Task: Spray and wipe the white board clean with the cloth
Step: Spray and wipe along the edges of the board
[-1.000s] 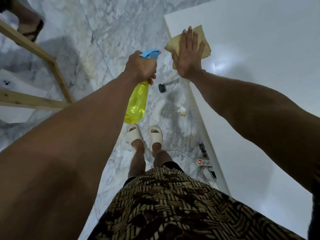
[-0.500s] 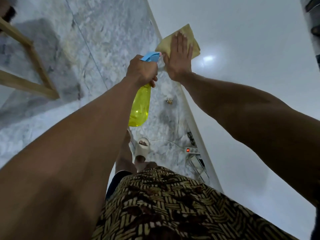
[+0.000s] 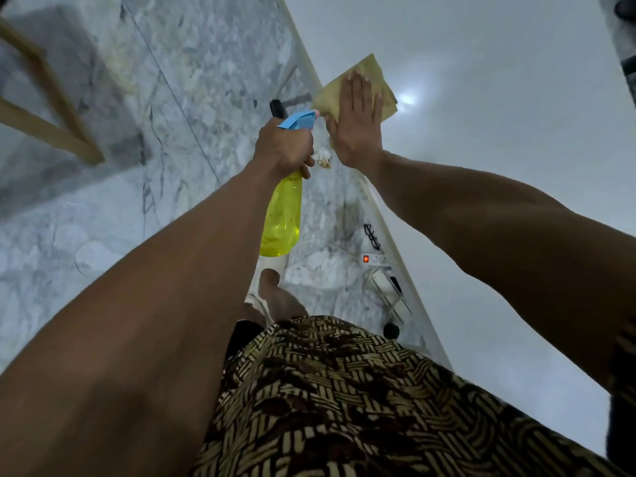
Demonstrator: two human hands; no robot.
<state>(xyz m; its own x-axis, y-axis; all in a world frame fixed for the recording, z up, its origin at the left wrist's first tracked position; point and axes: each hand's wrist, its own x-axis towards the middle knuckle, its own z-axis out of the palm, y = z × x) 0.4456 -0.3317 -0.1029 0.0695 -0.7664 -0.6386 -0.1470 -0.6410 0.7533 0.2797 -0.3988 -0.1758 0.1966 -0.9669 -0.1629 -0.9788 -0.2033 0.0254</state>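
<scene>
- Since half a second ago, the right hand (image 3: 358, 122) and the cloth (image 3: 359, 89) under it sit farther right on the white board (image 3: 481, 132), away from the board's left edge, which the cloth overlapped before.
- Both bare arms stay raised as before, and the left hand (image 3: 284, 149) keeps its grip on the spray bottle (image 3: 282, 215).
- Right hand: fingers straight and together, palm flat on the yellowish cloth, pressing it against the board; it does not pinch or curl round it.
- Left hand: fingers curled round the neck of the bottle under its blue trigger head (image 3: 297, 120); the yellow see-through body hangs down below the fist, just left of the board's edge.
- No brand, label or writing can be read on the bottle, the cloth or the board.
- A bright light reflection (image 3: 406, 99) shines on the board just right of the cloth.
- On the grey marble floor (image 3: 137, 218) beside the board's foot lies a power strip (image 3: 375, 259) with a red lit switch, and a white plug and cable nearer.
- A wooden frame (image 3: 44, 125), blurred, stands far left on the floor.
- Near the bottom, a brown-and-cream patterned garment (image 3: 344, 407) covers the person's body.
</scene>
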